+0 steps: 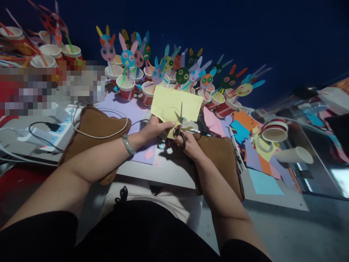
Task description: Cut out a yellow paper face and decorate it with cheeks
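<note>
A sheet of yellow paper (188, 102) with drawn circular outlines is raised above the table in front of me. My left hand (154, 129) pinches its lower left edge between thumb and fingers. In my right hand (188, 143) is a pair of scissors (181, 112), fingers through the black handles. The blades point away from me and are parted at the paper, near the drawn outline. A partly cut flap of the yellow paper hangs below my left thumb. Beneath both hands lie purple paper (141, 154) and small scraps.
Behind the paper stand several paper cups (125, 87) bearing colourful rabbit-faced figures. Brown cushions (98, 131) lie under each forearm. At left are a power strip (61, 127) and cables; at right, coloured paper scraps (265, 180), a tape roll and a fallen cup (294, 155).
</note>
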`<state>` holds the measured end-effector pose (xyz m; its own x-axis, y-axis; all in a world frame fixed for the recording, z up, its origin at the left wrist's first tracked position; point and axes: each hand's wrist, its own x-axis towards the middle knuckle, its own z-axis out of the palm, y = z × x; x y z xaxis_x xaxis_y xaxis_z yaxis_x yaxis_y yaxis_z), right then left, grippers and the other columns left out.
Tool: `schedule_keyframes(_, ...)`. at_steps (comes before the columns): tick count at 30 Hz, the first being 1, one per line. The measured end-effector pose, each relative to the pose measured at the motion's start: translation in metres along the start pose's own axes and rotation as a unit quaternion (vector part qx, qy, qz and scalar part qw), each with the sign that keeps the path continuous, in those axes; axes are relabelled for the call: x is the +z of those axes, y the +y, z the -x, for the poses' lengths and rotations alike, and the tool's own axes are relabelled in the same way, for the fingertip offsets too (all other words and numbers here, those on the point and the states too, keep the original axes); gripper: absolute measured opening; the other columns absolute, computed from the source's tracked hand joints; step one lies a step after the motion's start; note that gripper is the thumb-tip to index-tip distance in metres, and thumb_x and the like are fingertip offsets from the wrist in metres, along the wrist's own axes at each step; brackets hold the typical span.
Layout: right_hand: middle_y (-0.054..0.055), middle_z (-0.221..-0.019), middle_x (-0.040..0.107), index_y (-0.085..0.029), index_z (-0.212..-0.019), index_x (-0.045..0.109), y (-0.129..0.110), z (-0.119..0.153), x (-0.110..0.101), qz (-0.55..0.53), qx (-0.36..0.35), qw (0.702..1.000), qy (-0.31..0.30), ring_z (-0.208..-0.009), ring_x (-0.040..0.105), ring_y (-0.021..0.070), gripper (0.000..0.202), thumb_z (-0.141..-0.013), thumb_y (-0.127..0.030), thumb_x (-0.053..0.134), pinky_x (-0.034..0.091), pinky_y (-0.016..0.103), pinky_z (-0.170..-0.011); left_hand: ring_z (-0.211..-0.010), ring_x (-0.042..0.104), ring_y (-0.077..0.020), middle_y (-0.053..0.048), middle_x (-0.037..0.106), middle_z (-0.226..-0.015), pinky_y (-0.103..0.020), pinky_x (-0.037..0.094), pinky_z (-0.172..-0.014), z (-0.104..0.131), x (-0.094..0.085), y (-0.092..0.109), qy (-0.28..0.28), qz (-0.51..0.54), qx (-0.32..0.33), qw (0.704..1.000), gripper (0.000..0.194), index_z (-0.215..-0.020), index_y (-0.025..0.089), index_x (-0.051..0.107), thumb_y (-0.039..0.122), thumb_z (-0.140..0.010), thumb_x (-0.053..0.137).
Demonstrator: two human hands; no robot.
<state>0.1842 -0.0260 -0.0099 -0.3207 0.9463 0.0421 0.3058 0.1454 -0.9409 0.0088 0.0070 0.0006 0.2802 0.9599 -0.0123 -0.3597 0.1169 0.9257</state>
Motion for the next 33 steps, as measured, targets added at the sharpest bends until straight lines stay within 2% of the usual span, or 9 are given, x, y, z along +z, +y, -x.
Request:
schedule_keyframes(6,-0.003,-0.058,0.043,-0.019,-0.056,0.045,-0.0003,0.0006,0.0002,-0.006,0.009,1.0,0.001,-0.056,0.038,0.01,0.063,-0.073,-0.078,0.063,0.033,0.028,-0.057,-0.059,0.054,-0.0105,-0.001,0.062,-0.065,-0.026,0.045,-0.059,-0.0029,-0.0017,0.0001,-0.024,-0.03,0.029,0.999,0.02,-0.069,0.015,0.064,0.029,-0.072,0.078)
schedule_keyframes(13,-0.002,-0.056,0.044,-0.019,-0.056,0.048,0.0002,0.0003,0.0005,-0.008,0.007,1.0,-0.004,-0.054,0.037,0.0096,0.065,-0.075,-0.081,0.058,0.034,0.027,-0.055,-0.061,0.056,-0.0117,-0.001,0.059,-0.059,-0.027,0.047,-0.063,-0.0079,-0.0029,-0.0038,-0.011,-0.056,0.074,0.996,0.035,-0.065,0.016,0.061,0.045,-0.076,0.078)
schedule_keyframes(28,-0.002,-0.058,0.044,-0.017,-0.057,0.055,0.0021,-0.0008,-0.0004,-0.021,0.006,1.0,-0.007,-0.055,0.037,0.0091,0.064,-0.074,-0.078,0.062,0.033,0.026,-0.055,-0.066,0.058,-0.0107,-0.001,0.064,-0.066,-0.025,0.048,-0.066,-0.0096,-0.0049,-0.0038,-0.009,-0.059,0.072,0.996,0.027,-0.066,0.015,0.061,0.036,-0.077,0.075)
schedule_keyframes(33,-0.001,-0.058,0.046,-0.017,-0.057,0.054,0.0033,-0.0016,-0.0006,-0.014,0.007,1.0,-0.015,-0.056,0.04,0.0099,0.061,-0.075,-0.075,0.063,0.033,0.027,-0.055,-0.058,0.053,-0.0092,0.002,0.058,-0.061,-0.025,0.045,-0.06,-0.0092,-0.0036,-0.0001,-0.014,-0.051,0.076,0.996,0.027,-0.065,0.017,0.057,0.034,-0.075,0.075)
